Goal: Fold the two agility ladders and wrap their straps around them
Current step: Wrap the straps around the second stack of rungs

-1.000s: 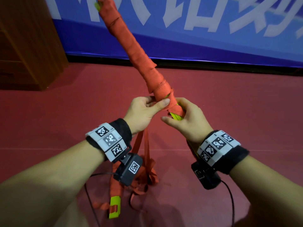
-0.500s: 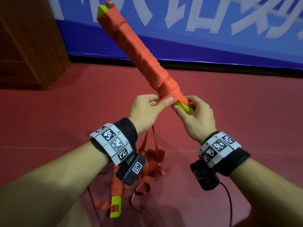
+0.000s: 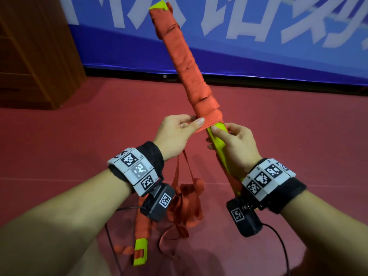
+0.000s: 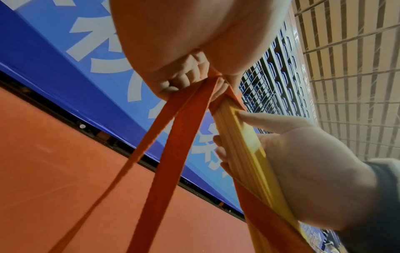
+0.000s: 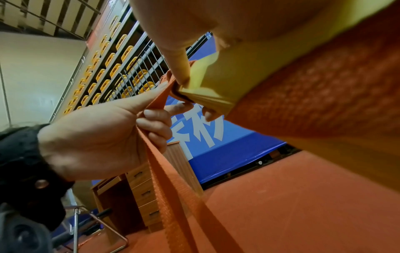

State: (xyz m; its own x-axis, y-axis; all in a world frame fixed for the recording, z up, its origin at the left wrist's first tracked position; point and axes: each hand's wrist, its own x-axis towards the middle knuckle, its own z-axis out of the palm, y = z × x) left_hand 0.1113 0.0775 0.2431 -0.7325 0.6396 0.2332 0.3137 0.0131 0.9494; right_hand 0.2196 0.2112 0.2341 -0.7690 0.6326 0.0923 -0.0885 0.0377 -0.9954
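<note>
I see the first folded ladder [image 3: 191, 70] held up in the air in front of me, tilted so its top end leans away to the left against the blue banner [image 3: 258, 46], most of its length bound in turns of orange strap [image 3: 207, 116]. My right hand [image 3: 235, 148] grips the bare yellow-green lower end of the bundle, thumb laid along the top face, fingers curled under it; the right wrist view is mostly filled by the bundle itself, so I read the grip from the head view and the left wrist view, where the right hand [image 4: 303, 171] wraps the stacked yellow slats. My left hand [image 3: 177, 132] pinches the strap just below the last turn, thumb pressed flat on the webbing, the other fingers curled in behind it; in the right wrist view the left hand [image 5: 103, 137] shows the strap running across the palm and out under the thumb. From that hand two lengths of loose strap [image 3: 183, 170] hang down to a heap on the red floor [image 3: 79, 146]. The second ladder [image 3: 141, 244] lies on the floor near my left forearm, partly wrapped in orange, one yellow-green end sticking out toward me. A wooden cabinet [image 3: 33, 56] stands at far left against the banner.
</note>
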